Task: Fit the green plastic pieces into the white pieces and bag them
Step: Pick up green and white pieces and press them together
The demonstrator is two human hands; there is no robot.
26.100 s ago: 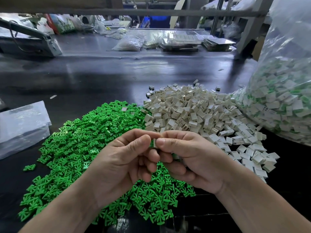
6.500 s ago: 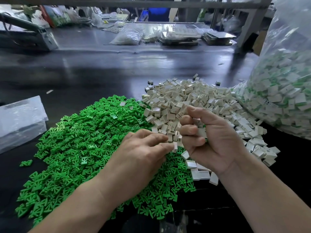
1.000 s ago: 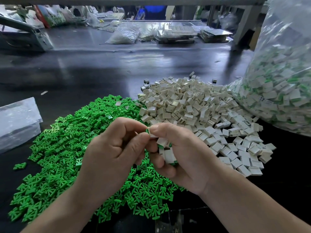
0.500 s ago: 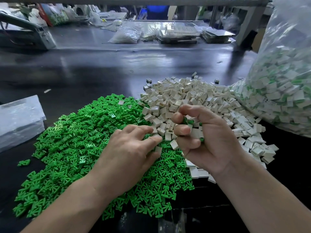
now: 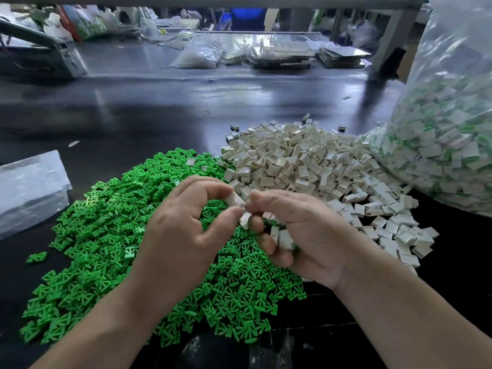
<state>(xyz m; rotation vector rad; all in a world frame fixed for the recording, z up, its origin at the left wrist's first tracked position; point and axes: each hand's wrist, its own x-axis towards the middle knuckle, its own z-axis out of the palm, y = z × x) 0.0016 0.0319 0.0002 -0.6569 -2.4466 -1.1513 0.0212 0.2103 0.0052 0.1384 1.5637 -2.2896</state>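
Note:
A heap of small green plastic pieces [image 5: 106, 230] covers the dark table at centre left. To its right lies a heap of white pieces [image 5: 306, 166]. My left hand [image 5: 183, 235] pinches a white piece [image 5: 235, 199] between thumb and forefinger above the green heap. My right hand [image 5: 300, 233] meets it fingertip to fingertip and cups several more white pieces [image 5: 282, 235] in its curled fingers, with a bit of green showing among them. A large clear bag [image 5: 447, 129] of fitted white-and-green pieces stands at the right.
A folded clear plastic bag [image 5: 29, 187] lies at the left edge. The dark table [image 5: 159, 107] runs back to packets and trays [image 5: 279, 54] along the far side, with a grey machine [image 5: 40, 57] at far left. One stray green piece [image 5: 37, 257] lies apart.
Half a second ago my left hand lay flat on the pile edge and my right hand was raised with a fistful; now both hands have come together and the left pinches a white piece.

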